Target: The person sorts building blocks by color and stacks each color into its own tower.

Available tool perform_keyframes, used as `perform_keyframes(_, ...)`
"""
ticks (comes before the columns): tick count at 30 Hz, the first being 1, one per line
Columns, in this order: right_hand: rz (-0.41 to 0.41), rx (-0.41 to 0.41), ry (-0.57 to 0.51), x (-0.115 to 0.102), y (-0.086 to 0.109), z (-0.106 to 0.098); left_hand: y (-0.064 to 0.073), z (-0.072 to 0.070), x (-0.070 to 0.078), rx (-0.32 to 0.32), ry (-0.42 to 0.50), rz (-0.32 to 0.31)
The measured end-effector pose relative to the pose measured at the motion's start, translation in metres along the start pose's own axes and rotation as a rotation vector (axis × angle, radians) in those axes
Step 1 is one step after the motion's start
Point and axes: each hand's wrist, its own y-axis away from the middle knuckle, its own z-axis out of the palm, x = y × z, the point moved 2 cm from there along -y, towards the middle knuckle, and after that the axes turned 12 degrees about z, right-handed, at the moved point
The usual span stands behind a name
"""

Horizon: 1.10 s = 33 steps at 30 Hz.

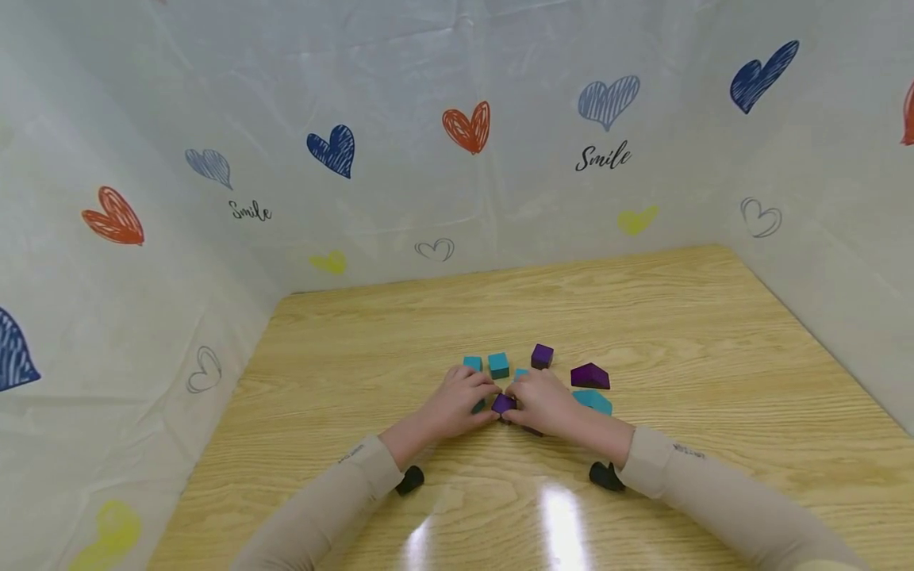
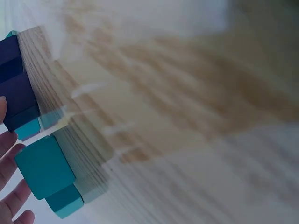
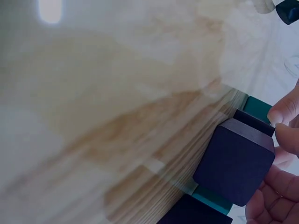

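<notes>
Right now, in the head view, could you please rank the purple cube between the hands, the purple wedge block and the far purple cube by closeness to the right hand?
1. Small purple cube, pinched at the right hand's fingers, on its left.
2. Purple wedge block, just beyond the hand, to its right.
3. Far purple cube, farther back; close to the wedge in distance, so this order is tentative.

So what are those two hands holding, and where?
The right hand pinches a purple block by its sides. The left hand touches it too; its grip is unclear.
</notes>
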Motion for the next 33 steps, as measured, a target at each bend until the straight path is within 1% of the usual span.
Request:
perform_keyframes(5, -0.011, -0.029, -0.039, -0.001, -0.002, -0.001, -0.001, -0.002, 0.001, 0.009, -0.020, 0.001)
perform_keyframes(10, -0.048, -0.074, -0.077, -0.001, -0.002, -0.003, 0.000, -0.005, 0.002, 0.014, -0.014, 0.014)
perform_keyframes(15, -0.090, -0.100, -0.098, -0.002, -0.001, -0.005, 0.003, -0.007, 0.006, 0.009, -0.010, 0.017)
perform_keyframes(18, -0.102, -0.124, -0.087, -0.003, 0.001, -0.005, 0.004, -0.008, 0.010, 0.008, -0.041, 0.017)
perform_keyframes(21, -0.112, -0.142, -0.073, -0.003, 0.002, -0.005, 0.005, -0.010, 0.015, 0.008, -0.091, 0.013)
perform_keyframes(23, -0.120, -0.146, -0.062, -0.003, 0.002, -0.005, 0.004, -0.011, 0.018, 0.005, -0.113, -0.001)
perform_keyframes(25, -0.128, -0.147, -0.050, -0.003, 0.002, -0.006, 0.004, -0.011, 0.020, 0.002, -0.115, -0.024)
perform_keyframes(28, -0.141, -0.134, -0.031, -0.001, 0.003, -0.009, 0.002, -0.010, 0.021, -0.016, -0.087, -0.064)
perform_keyframes(30, -0.143, -0.110, -0.011, 0.002, 0.004, -0.012, 0.001, -0.009, 0.020, -0.027, -0.067, -0.082)
perform_keyframes(33, -0.110, -0.077, 0.025, 0.008, 0.009, -0.021, -0.001, -0.009, 0.021, -0.049, -0.044, -0.108)
